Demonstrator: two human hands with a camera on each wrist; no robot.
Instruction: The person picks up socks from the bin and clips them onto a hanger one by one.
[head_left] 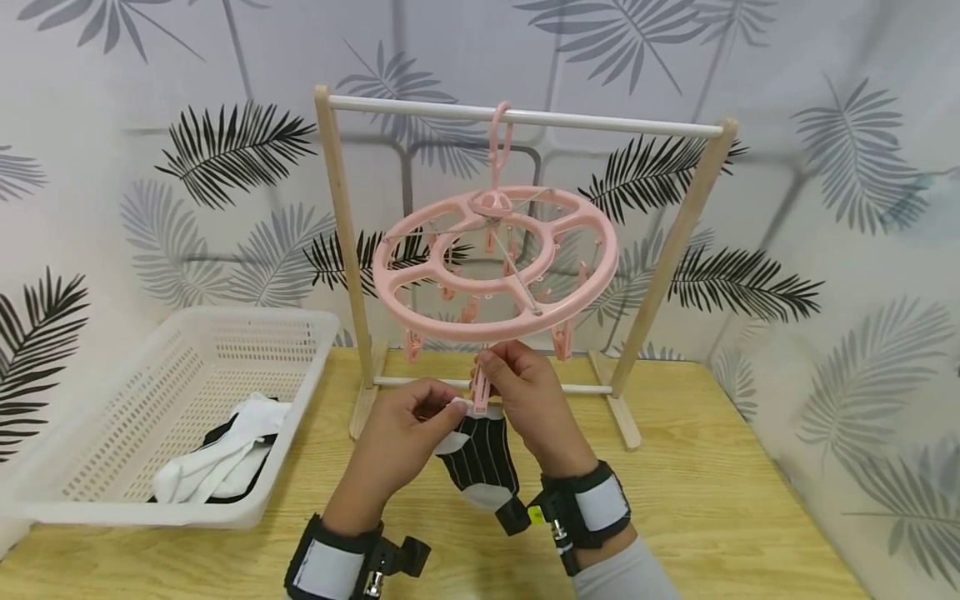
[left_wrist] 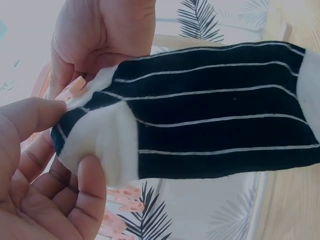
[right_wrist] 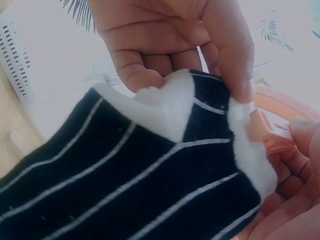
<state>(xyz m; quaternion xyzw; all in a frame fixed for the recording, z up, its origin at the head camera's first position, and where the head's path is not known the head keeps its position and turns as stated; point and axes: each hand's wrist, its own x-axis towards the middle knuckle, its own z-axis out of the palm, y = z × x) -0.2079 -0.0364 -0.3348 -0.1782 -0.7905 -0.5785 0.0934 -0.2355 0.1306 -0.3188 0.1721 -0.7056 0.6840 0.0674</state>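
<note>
A black sock with white stripes and white cuff, heel and toe (head_left: 483,454) hangs below the pink ring of the drying hanger (head_left: 495,329). My left hand (head_left: 405,429) pinches the sock's upper edge between thumb and fingers. With its thumb and fingers, my right hand (head_left: 536,400) grips a pink clothes peg (head_left: 481,392) hanging from the ring. In the right wrist view the peg's jaws (right_wrist: 257,125) lie over the white cuff. Seen from the left wrist, the sock (left_wrist: 215,110) stretches out sideways, its heel patch beside the left fingers.
The hanger's hook (head_left: 501,137) hangs on the white bar (head_left: 600,123) of a wooden-legged stand. Several other pegs, such as one peg (head_left: 562,340) at the right, dangle around the ring. At left, a white plastic basket (head_left: 300,321) holds black and white socks (head_left: 225,458).
</note>
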